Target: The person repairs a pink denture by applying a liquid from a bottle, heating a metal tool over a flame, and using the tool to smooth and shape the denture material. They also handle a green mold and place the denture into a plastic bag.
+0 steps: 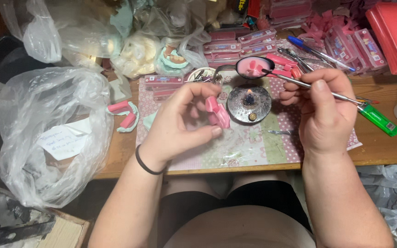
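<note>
Left hand: I see my left hand (180, 121) closed around a pink wax piece (217, 112), pinched between thumb and fingertips and tilted up so its edge faces me, likely for a clear look at the working surface.
Right hand: my right hand (322, 110) grasps a thin metal tool (299, 82) like a pen; its tip reaches toward 10 o'clock into the spoon (253, 67).
Spoon: it sits at 12 o'clock above the burner (249, 104), holding pink wax bits, seemingly so the small flame below can soften them.
Wax piece: just beside the burner, at its 9 o'clock, off the mat (249, 147).
Lighter: a green lighter (378, 119) lies at 3 o'clock of the right hand, close for relighting, I'd judge.
Background: pink boxes (235, 48) at 12 o'clock; a plastic bag (51, 133) at 9 o'clock.
</note>
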